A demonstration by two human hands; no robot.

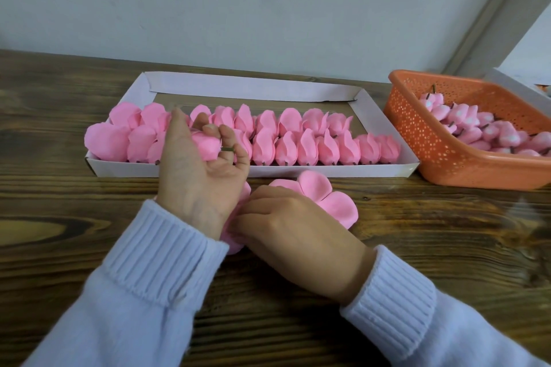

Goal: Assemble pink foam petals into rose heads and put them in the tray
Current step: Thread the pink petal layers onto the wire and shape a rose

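Observation:
My left hand (pixel 202 170) is raised over the front edge of the white cardboard tray (pixel 384 116) and grips a pink rose head (pixel 205 144), whose short green stem pokes out between the fingers. The tray holds two rows of several pink rose heads (pixel 298 140). On the wooden table just in front of the tray lies a flat pink petal piece (pixel 331 199). My right hand (pixel 286 223) rests on its left part, fingers curled down and pinching the foam; the fingertips are hidden behind my left wrist.
An orange perforated plastic basket (pixel 432 140) stands at the right, holding several pink buds with dark stems. The corner of a white box (pixel 518 86) shows behind it. A pale wall rises behind the table.

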